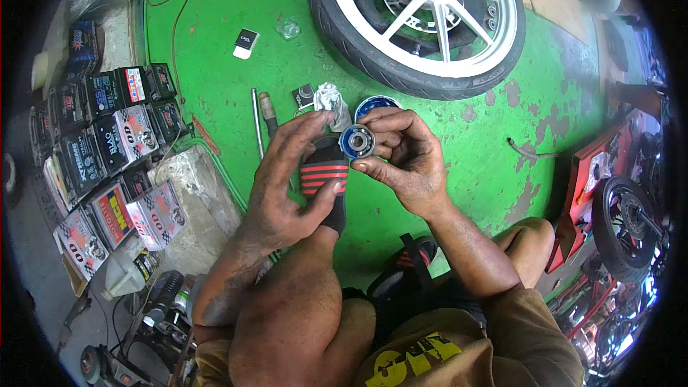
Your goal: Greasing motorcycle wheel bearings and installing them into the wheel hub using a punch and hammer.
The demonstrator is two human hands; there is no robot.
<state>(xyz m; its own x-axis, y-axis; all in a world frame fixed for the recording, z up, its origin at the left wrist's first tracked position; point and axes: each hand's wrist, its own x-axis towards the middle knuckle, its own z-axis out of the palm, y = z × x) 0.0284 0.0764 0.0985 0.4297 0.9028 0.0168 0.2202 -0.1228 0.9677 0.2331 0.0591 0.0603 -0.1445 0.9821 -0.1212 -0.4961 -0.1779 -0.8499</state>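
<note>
A small ball bearing (357, 142), with blue grease on its side, is pinched between the thumb and fingers of my right hand (405, 161). Just left of it, my left hand (287, 179) is open, thumb and fingers spread with nothing between them. Both hands are dark with grime. Behind the bearing, an open round tub of blue grease (378, 105) stands on the floor, partly hidden by my right fingers. A crumpled white rag (331, 104) lies beside the tub.
A white spoked wheel (437, 25) with a black tyre lies at the far side, a blurred limb over its rim. Left are a metal rod (256, 122), a wooden-handled tool (268, 111), small boxes (246, 43) and stacked battery boxes (107, 136). A red stand (573, 201) is right.
</note>
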